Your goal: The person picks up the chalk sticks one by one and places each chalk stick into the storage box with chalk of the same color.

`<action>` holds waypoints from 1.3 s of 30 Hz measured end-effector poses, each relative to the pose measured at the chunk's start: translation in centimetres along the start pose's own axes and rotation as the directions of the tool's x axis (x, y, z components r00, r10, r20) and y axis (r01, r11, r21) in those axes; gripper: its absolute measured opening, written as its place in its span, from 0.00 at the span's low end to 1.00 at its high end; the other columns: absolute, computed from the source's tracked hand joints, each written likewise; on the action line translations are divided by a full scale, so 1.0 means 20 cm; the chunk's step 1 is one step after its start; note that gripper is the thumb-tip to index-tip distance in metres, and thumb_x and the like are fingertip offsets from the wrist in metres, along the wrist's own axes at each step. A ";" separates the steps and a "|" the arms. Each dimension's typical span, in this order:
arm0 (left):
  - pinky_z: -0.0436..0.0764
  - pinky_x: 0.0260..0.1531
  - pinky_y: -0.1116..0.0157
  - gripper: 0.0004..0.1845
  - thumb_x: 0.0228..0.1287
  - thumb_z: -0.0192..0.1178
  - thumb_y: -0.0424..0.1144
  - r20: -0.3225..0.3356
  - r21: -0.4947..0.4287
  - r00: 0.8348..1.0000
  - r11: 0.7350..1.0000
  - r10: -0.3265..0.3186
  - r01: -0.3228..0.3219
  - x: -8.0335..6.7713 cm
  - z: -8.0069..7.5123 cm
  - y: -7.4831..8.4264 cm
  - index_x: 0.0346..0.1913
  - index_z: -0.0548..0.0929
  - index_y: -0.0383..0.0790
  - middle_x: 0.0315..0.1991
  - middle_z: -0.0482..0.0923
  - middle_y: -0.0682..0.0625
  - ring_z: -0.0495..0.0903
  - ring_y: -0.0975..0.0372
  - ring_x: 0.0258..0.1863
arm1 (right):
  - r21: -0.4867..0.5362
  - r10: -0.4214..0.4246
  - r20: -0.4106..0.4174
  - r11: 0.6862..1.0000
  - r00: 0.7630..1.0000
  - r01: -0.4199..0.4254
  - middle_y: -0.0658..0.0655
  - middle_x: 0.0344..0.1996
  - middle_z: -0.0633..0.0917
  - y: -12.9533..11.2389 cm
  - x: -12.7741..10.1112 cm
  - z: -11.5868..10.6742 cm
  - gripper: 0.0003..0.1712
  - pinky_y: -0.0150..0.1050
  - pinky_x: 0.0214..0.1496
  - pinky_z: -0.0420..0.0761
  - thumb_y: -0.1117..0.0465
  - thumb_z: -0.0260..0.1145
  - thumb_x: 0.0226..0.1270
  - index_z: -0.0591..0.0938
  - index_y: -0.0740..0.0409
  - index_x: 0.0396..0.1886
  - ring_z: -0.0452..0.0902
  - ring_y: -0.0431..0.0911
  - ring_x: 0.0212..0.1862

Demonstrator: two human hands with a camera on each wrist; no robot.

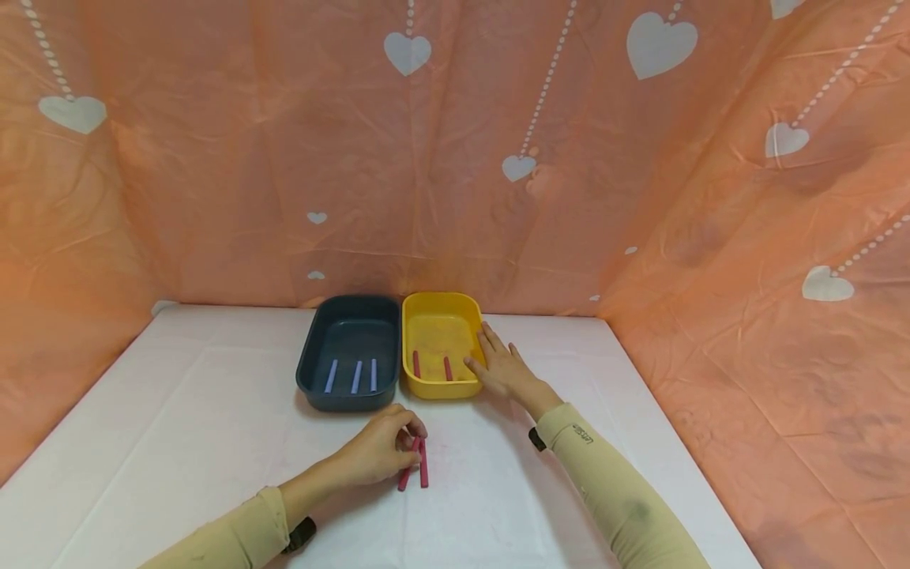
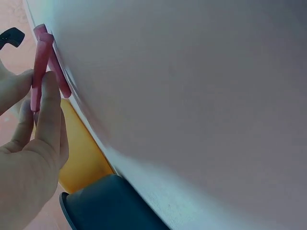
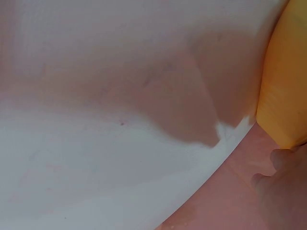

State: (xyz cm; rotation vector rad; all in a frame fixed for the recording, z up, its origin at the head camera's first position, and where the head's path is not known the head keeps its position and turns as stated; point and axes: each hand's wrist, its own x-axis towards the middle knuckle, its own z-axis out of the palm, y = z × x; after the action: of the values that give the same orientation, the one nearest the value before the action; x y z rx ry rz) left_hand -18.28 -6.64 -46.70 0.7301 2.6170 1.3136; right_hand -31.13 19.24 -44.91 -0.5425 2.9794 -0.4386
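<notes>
Pinching one of two short red plastic sticks (image 1: 414,464) on the table with left hand (image 1: 377,454), bracing yellow plastic tray (image 1: 439,389) with flat, empty right hand (image 1: 499,365), likely needing a lift trayward.

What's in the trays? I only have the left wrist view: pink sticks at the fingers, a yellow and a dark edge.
Observer: The yellow tray holds two pink sticks.
Operator: And the dark one?
Observer: The dark tray holds three blue sticks, side by side.
Operator: Where's the right hand?
Observer: The right hand rests flat against the yellow tray's right rim, fingers straight.
Operator: How many sticks at the left hand?
Observer: Two, on the table before the trays; the left hand pinches their far ends.
</notes>
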 end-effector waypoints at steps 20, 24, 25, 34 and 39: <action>0.84 0.42 0.71 0.12 0.61 0.72 0.26 -0.135 -0.135 0.988 0.987 0.072 -0.091 0.04 -0.06 0.01 0.46 0.83 0.33 0.44 0.76 0.48 0.85 0.56 0.43 | -0.022 -0.001 0.002 1.000 1.000 0.001 0.59 0.85 0.43 0.01 0.01 0.00 0.46 0.60 0.82 0.43 0.38 0.44 0.84 0.47 0.63 0.84 0.43 0.55 0.84; 0.85 0.41 0.70 0.12 0.62 0.72 0.26 -0.187 -0.124 0.979 0.987 0.080 -0.104 0.07 -0.10 0.02 0.47 0.82 0.31 0.44 0.76 0.46 0.85 0.56 0.42 | -0.030 -0.003 -0.001 1.000 1.000 0.003 0.59 0.85 0.43 0.00 0.00 0.00 0.45 0.59 0.82 0.42 0.38 0.44 0.84 0.48 0.64 0.84 0.42 0.55 0.84; 0.85 0.42 0.69 0.12 0.62 0.72 0.26 -0.199 -0.125 0.977 0.986 0.083 -0.109 0.07 -0.10 0.03 0.47 0.82 0.31 0.44 0.76 0.46 0.84 0.56 0.42 | -0.033 -0.003 -0.002 0.999 1.000 0.003 0.59 0.85 0.43 0.00 0.00 0.00 0.45 0.59 0.82 0.42 0.38 0.44 0.84 0.49 0.64 0.84 0.42 0.55 0.84; 0.84 0.45 0.68 0.13 0.63 0.71 0.26 -0.286 -0.155 0.958 0.986 0.011 -0.058 0.17 -0.17 0.08 0.49 0.83 0.35 0.46 0.76 0.45 0.82 0.57 0.43 | -0.044 -0.008 -0.025 0.999 1.000 0.007 0.59 0.85 0.44 -0.01 -0.01 -0.01 0.44 0.59 0.82 0.42 0.39 0.45 0.84 0.51 0.64 0.84 0.40 0.56 0.84; 0.85 0.45 0.68 0.13 0.65 0.70 0.26 -0.308 -0.189 0.951 0.981 -0.007 -0.054 0.24 -0.19 0.10 0.51 0.83 0.35 0.50 0.75 0.43 0.84 0.53 0.46 | -0.031 -0.012 -0.022 0.999 1.000 0.011 0.60 0.85 0.44 -0.01 -0.01 -0.01 0.44 0.60 0.82 0.42 0.39 0.45 0.84 0.51 0.65 0.83 0.40 0.57 0.84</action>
State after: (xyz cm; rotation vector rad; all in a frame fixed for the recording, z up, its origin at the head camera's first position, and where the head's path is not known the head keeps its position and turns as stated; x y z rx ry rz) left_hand -22.86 -6.14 -42.21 0.5668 2.6541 1.7916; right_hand -30.81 19.13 -44.63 -0.5612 3.0100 -0.4024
